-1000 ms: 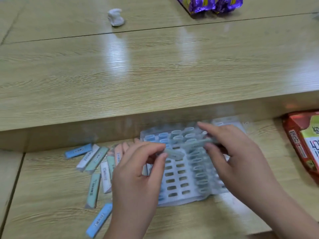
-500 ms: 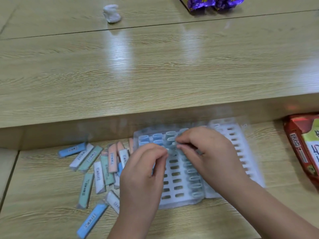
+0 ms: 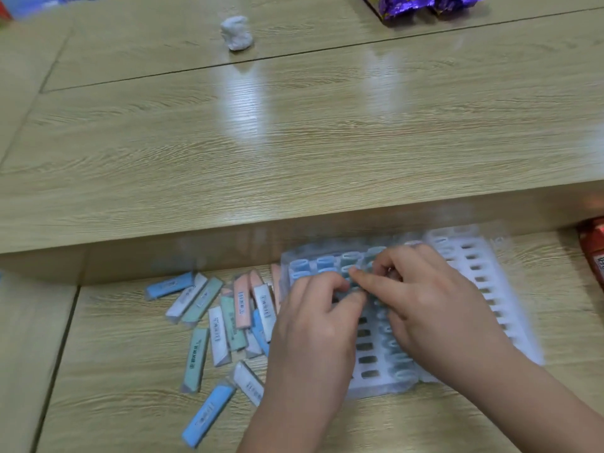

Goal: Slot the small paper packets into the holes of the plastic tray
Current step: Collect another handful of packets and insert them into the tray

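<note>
Lower centre: left hand (image 3: 313,325) and right hand (image 3: 434,305) lie over the plastic tray (image 3: 510,322), fingers curled, fingertips meeting at its upper-left rows. Whether they hold anything: blurred, cannot tell. Loose paper packets (image 3: 228,315) lie just left of the tray.

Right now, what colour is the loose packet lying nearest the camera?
Light blue; the loose packet shows best in the head view.

Table (image 3: 327,142) was light tan w/ wood grain. Loose packets (image 3: 218,335) at lower left were blue, white, sage green & pink, each w/ small dark print. Tray (image 3: 510,315) was pale translucent white; the ends slotted in it showed blue & teal. White lump (image 3: 236,33) sat upper centre, shiny purple wrapper (image 3: 408,3) top right, red pack (image 3: 593,253) at right edge.
</note>
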`<move>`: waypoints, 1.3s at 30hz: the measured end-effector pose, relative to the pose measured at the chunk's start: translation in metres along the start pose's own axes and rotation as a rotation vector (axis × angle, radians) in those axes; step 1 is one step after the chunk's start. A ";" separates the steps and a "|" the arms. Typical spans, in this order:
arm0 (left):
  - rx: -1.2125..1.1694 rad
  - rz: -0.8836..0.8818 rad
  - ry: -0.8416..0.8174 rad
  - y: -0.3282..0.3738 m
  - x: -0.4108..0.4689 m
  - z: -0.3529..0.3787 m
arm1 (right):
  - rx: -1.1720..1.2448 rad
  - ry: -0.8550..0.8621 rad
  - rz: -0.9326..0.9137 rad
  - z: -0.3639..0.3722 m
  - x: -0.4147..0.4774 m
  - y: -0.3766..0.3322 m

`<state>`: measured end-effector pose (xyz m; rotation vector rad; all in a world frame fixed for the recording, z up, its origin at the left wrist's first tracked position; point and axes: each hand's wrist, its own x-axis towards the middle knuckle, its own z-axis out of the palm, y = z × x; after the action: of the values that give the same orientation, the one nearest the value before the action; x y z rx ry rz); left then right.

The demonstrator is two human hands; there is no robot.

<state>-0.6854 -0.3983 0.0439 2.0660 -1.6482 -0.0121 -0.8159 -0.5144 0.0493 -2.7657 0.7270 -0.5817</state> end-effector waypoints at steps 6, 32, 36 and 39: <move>-0.230 -0.210 0.152 -0.031 -0.022 -0.033 | 0.013 0.042 0.068 0.000 0.003 -0.040; -0.307 -0.895 0.140 -0.192 -0.072 -0.066 | -0.154 -0.576 -0.026 0.106 0.123 -0.174; -0.524 -0.942 0.258 -0.184 -0.071 -0.080 | 0.070 -0.427 0.025 0.085 0.114 -0.171; -0.582 -0.862 0.371 -0.164 -0.066 -0.095 | 0.289 -0.278 0.064 0.048 0.096 -0.164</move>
<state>-0.5246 -0.2782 0.0462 1.9740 -0.3825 -0.3307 -0.6497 -0.4184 0.0873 -2.4769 0.6116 -0.2565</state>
